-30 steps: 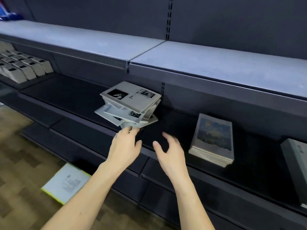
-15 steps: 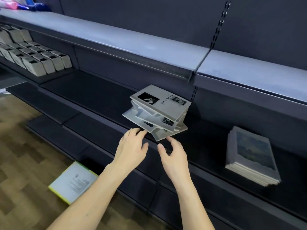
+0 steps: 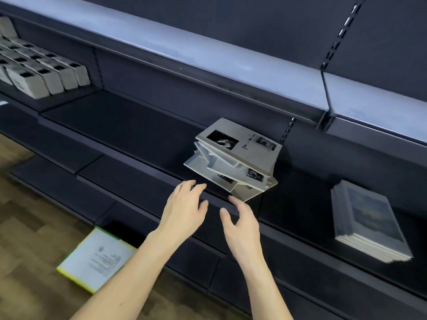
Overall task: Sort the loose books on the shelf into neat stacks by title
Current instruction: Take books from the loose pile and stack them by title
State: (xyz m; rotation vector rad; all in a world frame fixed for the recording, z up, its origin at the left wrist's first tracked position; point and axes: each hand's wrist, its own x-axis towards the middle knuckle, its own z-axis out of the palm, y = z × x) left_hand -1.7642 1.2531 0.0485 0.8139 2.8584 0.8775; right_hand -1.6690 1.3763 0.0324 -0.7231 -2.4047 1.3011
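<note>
Grey paperbacks sit in a crooked pile (image 3: pixel 233 160) on the dark shelf (image 3: pixel 129 125), each copy twisted off the one beneath, so this title is not yet squared. Both hands hover just near of it, holding nothing: the left hand (image 3: pixel 183 211) has fingers loosely spread, the right hand (image 3: pixel 241 221) is spread with the thumb apart. To the right, a blue-covered stack (image 3: pixel 369 221) already looks neat; far left, rows of books (image 3: pixel 44 72) stand ordered.
</note>
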